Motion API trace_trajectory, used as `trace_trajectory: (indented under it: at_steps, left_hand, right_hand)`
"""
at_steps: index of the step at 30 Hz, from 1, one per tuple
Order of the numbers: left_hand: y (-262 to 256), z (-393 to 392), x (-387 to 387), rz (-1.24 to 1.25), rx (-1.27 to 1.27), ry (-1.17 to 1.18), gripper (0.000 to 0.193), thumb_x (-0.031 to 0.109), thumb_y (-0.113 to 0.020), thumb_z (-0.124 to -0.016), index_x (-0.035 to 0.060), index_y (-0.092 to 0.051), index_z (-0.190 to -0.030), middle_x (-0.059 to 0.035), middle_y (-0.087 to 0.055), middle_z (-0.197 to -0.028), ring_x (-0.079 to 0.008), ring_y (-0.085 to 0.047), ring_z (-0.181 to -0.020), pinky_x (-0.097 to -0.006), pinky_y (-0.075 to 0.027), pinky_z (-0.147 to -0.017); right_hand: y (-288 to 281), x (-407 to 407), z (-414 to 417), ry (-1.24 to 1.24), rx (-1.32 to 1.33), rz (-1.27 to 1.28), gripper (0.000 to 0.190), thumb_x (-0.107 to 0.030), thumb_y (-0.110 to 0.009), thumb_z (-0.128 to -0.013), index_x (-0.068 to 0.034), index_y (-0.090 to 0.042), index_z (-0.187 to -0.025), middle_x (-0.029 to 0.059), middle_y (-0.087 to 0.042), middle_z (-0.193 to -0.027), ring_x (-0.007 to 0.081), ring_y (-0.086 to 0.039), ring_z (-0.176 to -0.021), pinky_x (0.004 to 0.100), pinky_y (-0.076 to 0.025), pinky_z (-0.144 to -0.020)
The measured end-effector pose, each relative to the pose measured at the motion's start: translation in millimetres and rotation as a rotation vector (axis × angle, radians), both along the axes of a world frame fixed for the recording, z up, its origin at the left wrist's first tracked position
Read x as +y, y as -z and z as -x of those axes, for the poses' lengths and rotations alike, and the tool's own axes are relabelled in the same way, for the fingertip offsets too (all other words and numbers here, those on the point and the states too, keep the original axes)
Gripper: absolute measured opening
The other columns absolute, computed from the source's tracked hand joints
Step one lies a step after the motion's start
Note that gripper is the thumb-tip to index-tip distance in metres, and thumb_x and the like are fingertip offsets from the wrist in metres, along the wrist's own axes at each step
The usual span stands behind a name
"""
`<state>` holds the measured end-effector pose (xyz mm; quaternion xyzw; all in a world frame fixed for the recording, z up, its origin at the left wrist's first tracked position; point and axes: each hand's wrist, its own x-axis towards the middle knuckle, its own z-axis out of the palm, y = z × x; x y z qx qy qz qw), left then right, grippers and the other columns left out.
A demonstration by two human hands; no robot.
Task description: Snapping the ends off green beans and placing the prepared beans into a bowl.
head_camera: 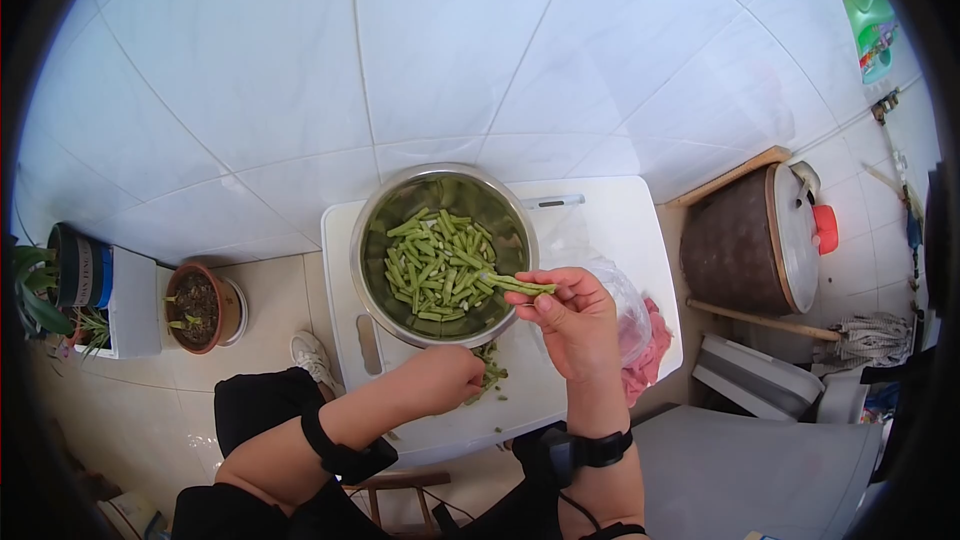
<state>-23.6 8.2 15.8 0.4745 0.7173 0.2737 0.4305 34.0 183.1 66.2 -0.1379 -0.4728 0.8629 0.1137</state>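
My right hand holds a green bean pod between thumb and fingertips, over the right rim of a stainless steel bowl. Inside the bowl lie many short cut pieces of green bean. Just below the bowl's near rim, my left hand is curled with its fingertips down by a small heap of green trimmings. Whether those fingers pinch anything is hidden. Bowl and trimmings rest on a white plastic table.
A clear plastic bag and a pink cloth or bag lie at the table's right edge. A large brown pot with a metal lid stands to the right. On the left floor is a potted plant. A tiled wall borders the far side.
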Motion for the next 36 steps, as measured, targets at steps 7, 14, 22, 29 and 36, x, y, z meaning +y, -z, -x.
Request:
trace_trajectory:
  at_steps: [7,14,22,29,36]
  left_hand:
    - [-7,5,1,-0.248,0.024,-0.189,0.015,0.016,-0.059,-0.08,0.0021,-0.064,-0.081,-0.0127,-0.058,-0.08,-0.0317,-0.057,-0.08,-0.0399,-0.047,-0.068]
    - [-39,21,5,-0.442,0.001,-0.63,0.009,0.009,-0.066,-0.077,0.0026,-0.064,-0.082,-0.0077,-0.055,-0.074,-0.0148,-0.054,-0.063,-0.0257,-0.043,-0.055]
    - [-41,27,3,-0.604,0.034,-0.738,0.007,0.005,-0.065,-0.079,0.0023,-0.065,-0.085,-0.0055,-0.058,-0.076,-0.0119,-0.053,-0.061,-0.0232,-0.042,-0.055]
    - [-38,30,1,-0.595,-0.023,-0.716,0.005,0.004,-0.064,-0.078,0.001,-0.064,-0.083,-0.0054,-0.058,-0.075,-0.0122,-0.053,-0.061,-0.024,-0.043,-0.056]
    - [-37,31,3,-0.506,-0.139,-0.756,0.005,0.003,-0.063,-0.075,-0.0004,-0.06,-0.077,-0.0042,-0.056,-0.073,-0.01,-0.054,-0.061,-0.0229,-0.044,-0.056]
  right_hand:
    - [-1,-4,1,0.034,-0.031,-0.019,0.018,0.006,-0.057,-0.083,0.005,-0.057,-0.1,0.0179,-0.062,-0.1,0.0263,-0.065,-0.089,0.0305,-0.056,-0.076]
    - [2,-6,-1,0.025,-0.099,-0.192,0.019,0.005,-0.058,-0.083,0.004,-0.058,-0.101,0.0136,-0.063,-0.093,0.0194,-0.065,-0.078,0.0276,-0.055,-0.069]
    - [4,-23,4,-0.062,-0.077,-0.467,0.026,0.006,-0.06,-0.082,0.0,-0.063,-0.106,0.0056,-0.057,-0.094,0.0122,-0.061,-0.078,0.0223,-0.052,-0.066]
    - [3,-26,5,-0.076,-0.094,-0.686,0.026,0.004,-0.062,-0.08,-0.005,-0.066,-0.104,0.0053,-0.058,-0.093,0.0103,-0.059,-0.075,0.0203,-0.049,-0.064]
    - [6,-28,7,-0.086,-0.05,-0.967,0.028,0.006,-0.063,-0.077,-0.006,-0.067,-0.102,0.0075,-0.06,-0.085,0.0157,-0.06,-0.072,0.0212,-0.05,-0.064]
